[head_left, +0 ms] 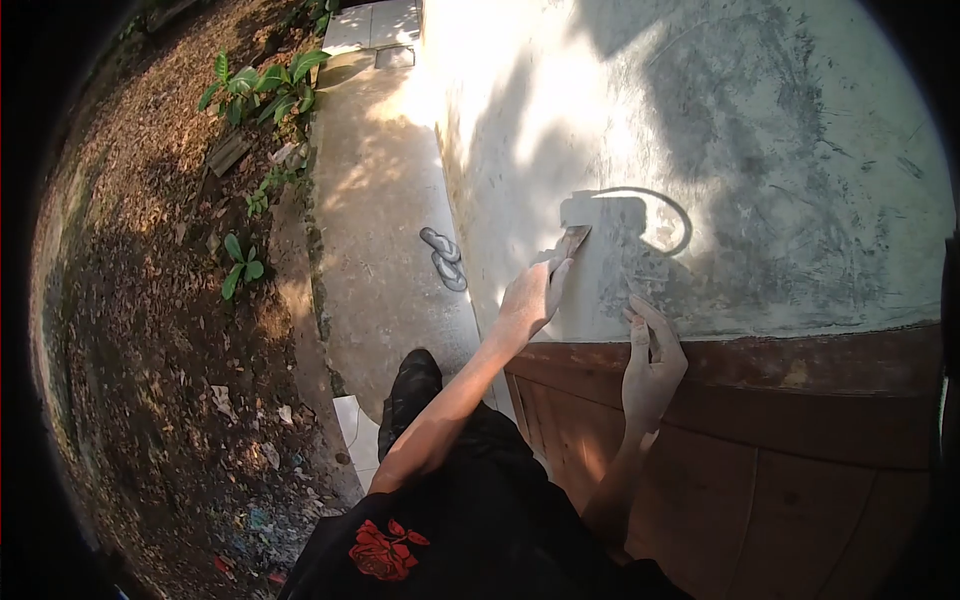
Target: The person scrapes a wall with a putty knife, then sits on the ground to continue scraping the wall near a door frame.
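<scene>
My left hand [530,303] is closed around a putty knife [575,240], its blade against the pale, patchy wall [760,240]. The blade tip sits at the edge of a shadow on the plaster. To the right and lower, my right hand [655,362] has its fingers extended and slightly curved, the fingertips at the wall just above a brown ledge [800,362]. A gap shows between its thumb and fingers, and I see nothing held there. Whitish dust coats both hands.
Grey flip-flops [444,259] lie on the concrete walkway [375,210] beside the wall. Brown wooden panelling [800,510] runs below the ledge. Leaf-covered soil [170,330] with green plants [242,266] borders the walkway at left. A white tile piece [357,435] lies near my foot.
</scene>
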The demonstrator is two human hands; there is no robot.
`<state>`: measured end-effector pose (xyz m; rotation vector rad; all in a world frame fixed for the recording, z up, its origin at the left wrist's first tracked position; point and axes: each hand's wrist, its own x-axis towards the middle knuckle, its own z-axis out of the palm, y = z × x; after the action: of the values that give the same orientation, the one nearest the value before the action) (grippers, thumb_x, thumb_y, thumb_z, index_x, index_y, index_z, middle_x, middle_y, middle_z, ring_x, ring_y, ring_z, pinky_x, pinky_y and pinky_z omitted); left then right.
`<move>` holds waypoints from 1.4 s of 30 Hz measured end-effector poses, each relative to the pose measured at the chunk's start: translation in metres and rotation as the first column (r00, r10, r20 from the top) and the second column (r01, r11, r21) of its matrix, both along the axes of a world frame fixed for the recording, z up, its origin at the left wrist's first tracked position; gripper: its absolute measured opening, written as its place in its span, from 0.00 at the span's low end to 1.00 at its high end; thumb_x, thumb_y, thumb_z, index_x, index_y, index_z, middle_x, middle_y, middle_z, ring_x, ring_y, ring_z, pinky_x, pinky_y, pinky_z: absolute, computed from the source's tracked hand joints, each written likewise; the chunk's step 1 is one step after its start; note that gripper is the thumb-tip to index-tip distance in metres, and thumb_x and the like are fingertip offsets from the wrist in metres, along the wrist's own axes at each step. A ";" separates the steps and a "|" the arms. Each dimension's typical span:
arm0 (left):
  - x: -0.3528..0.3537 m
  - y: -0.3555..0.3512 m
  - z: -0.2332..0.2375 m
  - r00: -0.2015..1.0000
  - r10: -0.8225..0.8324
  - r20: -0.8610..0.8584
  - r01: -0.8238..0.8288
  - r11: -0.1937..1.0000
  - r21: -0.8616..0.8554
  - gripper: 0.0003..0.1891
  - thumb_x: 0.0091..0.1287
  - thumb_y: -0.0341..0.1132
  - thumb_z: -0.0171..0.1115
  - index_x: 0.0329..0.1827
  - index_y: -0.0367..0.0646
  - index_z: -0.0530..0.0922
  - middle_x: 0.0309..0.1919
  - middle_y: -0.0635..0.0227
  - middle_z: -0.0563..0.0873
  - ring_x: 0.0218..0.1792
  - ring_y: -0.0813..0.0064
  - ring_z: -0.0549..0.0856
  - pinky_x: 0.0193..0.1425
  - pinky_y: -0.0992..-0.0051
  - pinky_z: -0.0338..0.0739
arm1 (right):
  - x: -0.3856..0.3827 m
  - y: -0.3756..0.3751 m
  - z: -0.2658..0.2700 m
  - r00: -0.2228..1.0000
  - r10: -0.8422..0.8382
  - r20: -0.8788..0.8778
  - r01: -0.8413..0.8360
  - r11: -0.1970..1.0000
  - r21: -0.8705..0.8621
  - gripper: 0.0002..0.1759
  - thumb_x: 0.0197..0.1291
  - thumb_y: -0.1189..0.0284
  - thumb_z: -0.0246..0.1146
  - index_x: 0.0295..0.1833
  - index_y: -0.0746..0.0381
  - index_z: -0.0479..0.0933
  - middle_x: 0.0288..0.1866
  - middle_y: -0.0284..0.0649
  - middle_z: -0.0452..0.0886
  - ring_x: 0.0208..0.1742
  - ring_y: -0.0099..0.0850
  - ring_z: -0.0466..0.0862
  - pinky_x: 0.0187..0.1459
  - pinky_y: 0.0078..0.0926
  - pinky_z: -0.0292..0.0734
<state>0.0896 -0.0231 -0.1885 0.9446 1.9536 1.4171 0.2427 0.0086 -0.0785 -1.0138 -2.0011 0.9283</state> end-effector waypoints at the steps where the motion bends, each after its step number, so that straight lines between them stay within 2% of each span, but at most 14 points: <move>1: -0.002 -0.001 0.005 1.000 -0.019 0.012 0.019 1.000 0.009 0.22 0.77 0.48 0.47 0.45 0.36 0.80 0.34 0.43 0.84 0.41 0.36 0.81 0.44 0.51 0.76 | -0.004 0.003 0.001 1.000 0.006 -0.013 -0.006 1.000 -0.008 0.12 0.68 0.80 0.56 0.52 0.70 0.81 0.50 0.47 0.85 0.53 0.35 0.84 0.58 0.30 0.77; 4: 0.029 0.002 -0.030 0.999 0.016 0.031 -0.018 0.999 0.046 0.21 0.77 0.46 0.48 0.56 0.36 0.79 0.37 0.33 0.80 0.45 0.39 0.84 0.46 0.53 0.73 | -0.006 0.002 0.000 0.998 -0.009 -0.067 0.005 0.999 -0.053 0.12 0.69 0.79 0.56 0.53 0.70 0.81 0.50 0.47 0.85 0.52 0.34 0.85 0.56 0.29 0.78; 6: 0.014 0.006 -0.021 0.992 0.034 -0.117 -0.029 0.999 0.045 0.22 0.77 0.46 0.49 0.58 0.35 0.78 0.32 0.34 0.79 0.37 0.44 0.85 0.42 0.56 0.73 | -0.014 0.001 0.002 0.995 -0.065 -0.070 0.060 0.995 -0.075 0.12 0.70 0.79 0.56 0.53 0.70 0.81 0.50 0.47 0.85 0.52 0.33 0.85 0.56 0.28 0.78; 8: -0.010 0.004 0.004 0.981 -0.129 0.146 0.140 0.988 -0.069 0.22 0.78 0.47 0.46 0.56 0.37 0.80 0.39 0.38 0.84 0.45 0.37 0.81 0.49 0.53 0.76 | -0.011 -0.006 0.001 0.990 -0.132 -0.041 0.127 0.986 -0.111 0.12 0.70 0.79 0.56 0.53 0.69 0.81 0.51 0.47 0.85 0.51 0.33 0.85 0.55 0.28 0.79; 11: -0.009 0.000 -0.012 0.985 -0.141 0.100 0.138 0.990 0.038 0.22 0.78 0.46 0.47 0.53 0.35 0.80 0.37 0.35 0.82 0.44 0.35 0.80 0.46 0.53 0.74 | -0.023 -0.004 -0.007 0.970 -0.186 -0.155 0.163 0.975 -0.151 0.11 0.69 0.79 0.57 0.52 0.68 0.82 0.51 0.47 0.85 0.53 0.33 0.85 0.56 0.29 0.78; 13: -0.012 -0.003 -0.009 0.979 -0.175 0.109 0.174 0.985 0.018 0.21 0.77 0.45 0.48 0.53 0.34 0.80 0.37 0.35 0.81 0.44 0.35 0.80 0.46 0.53 0.74 | -0.030 -0.004 -0.011 0.976 -0.204 -0.082 0.212 0.972 0.101 0.11 0.68 0.79 0.58 0.52 0.67 0.82 0.52 0.46 0.85 0.54 0.35 0.84 0.57 0.31 0.77; 18: -0.023 -0.009 -0.002 0.949 -0.294 0.117 0.298 0.954 -0.025 0.20 0.77 0.43 0.48 0.60 0.38 0.78 0.37 0.36 0.81 0.43 0.35 0.79 0.45 0.56 0.74 | -0.036 -0.011 -0.004 0.958 -0.284 -0.034 0.282 0.920 0.272 0.11 0.66 0.79 0.60 0.52 0.66 0.83 0.53 0.45 0.85 0.55 0.38 0.84 0.58 0.33 0.76; 23: -0.008 -0.025 0.029 0.920 -0.374 0.113 0.349 0.917 0.196 0.24 0.76 0.38 0.51 0.74 0.47 0.66 0.30 0.41 0.81 0.31 0.42 0.82 0.39 0.59 0.75 | -0.034 -0.017 -0.004 0.949 -0.306 -0.079 0.316 0.916 0.247 0.11 0.65 0.80 0.60 0.51 0.66 0.82 0.52 0.46 0.85 0.54 0.38 0.84 0.59 0.33 0.77; 27: -0.008 -0.019 0.088 0.864 -0.500 0.056 0.478 0.850 0.220 0.23 0.75 0.36 0.53 0.72 0.46 0.68 0.27 0.45 0.81 0.25 0.48 0.82 0.34 0.60 0.74 | -0.037 -0.030 0.002 0.891 -0.396 -0.222 0.430 0.892 0.137 0.11 0.67 0.79 0.59 0.52 0.67 0.82 0.51 0.46 0.85 0.53 0.35 0.84 0.57 0.30 0.77; 32: -0.004 0.009 0.160 0.833 -0.492 -0.253 0.553 0.729 0.403 0.22 0.75 0.38 0.53 0.71 0.44 0.68 0.23 0.47 0.80 0.24 0.46 0.81 0.30 0.59 0.73 | -0.047 -0.048 0.028 0.829 -0.432 -0.355 0.476 0.878 0.045 0.14 0.72 0.77 0.54 0.55 0.72 0.79 0.50 0.42 0.84 0.51 0.24 0.80 0.55 0.22 0.73; 38: 0.000 0.016 0.216 0.792 -0.529 -0.304 0.607 0.627 0.489 0.26 0.73 0.37 0.54 0.73 0.43 0.65 0.25 0.48 0.83 0.27 0.45 0.83 0.30 0.57 0.76 | -0.048 -0.050 0.051 0.726 -0.314 -0.612 0.330 0.940 -0.092 0.19 0.75 0.70 0.52 0.63 0.72 0.73 0.53 0.42 0.82 0.54 0.27 0.79 0.60 0.24 0.69; 40: -0.008 0.020 0.213 0.681 -0.495 -0.540 0.726 0.555 0.407 0.24 0.71 0.38 0.56 0.69 0.41 0.69 0.30 0.50 0.85 0.38 0.47 0.85 0.41 0.56 0.77 | -0.053 -0.057 0.071 0.654 -0.262 -0.710 0.234 0.962 -0.140 0.20 0.75 0.70 0.52 0.66 0.71 0.70 0.54 0.42 0.81 0.55 0.26 0.78 0.61 0.24 0.69; 41: -0.010 0.034 0.170 0.657 -0.375 -0.654 0.730 0.533 0.428 0.21 0.69 0.39 0.58 0.63 0.41 0.73 0.38 0.53 0.85 0.53 0.54 0.81 0.55 0.53 0.72 | -0.056 -0.059 0.078 0.578 -0.221 -0.786 0.114 0.975 -0.190 0.22 0.75 0.70 0.51 0.68 0.71 0.67 0.56 0.42 0.80 0.57 0.26 0.77 0.62 0.24 0.69; 42: -0.012 0.032 0.155 0.647 -0.368 -0.668 0.739 0.518 0.430 0.21 0.69 0.39 0.58 0.63 0.41 0.73 0.38 0.53 0.85 0.53 0.54 0.81 0.55 0.53 0.72 | -0.056 -0.056 0.080 0.568 -0.211 -0.796 0.121 0.978 -0.172 0.22 0.75 0.70 0.51 0.68 0.71 0.67 0.56 0.42 0.80 0.57 0.26 0.77 0.62 0.24 0.69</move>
<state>0.0778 0.0086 -0.0332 2.2825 1.0921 1.5470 0.1864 -0.0479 0.0018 -0.6126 -1.0556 1.1249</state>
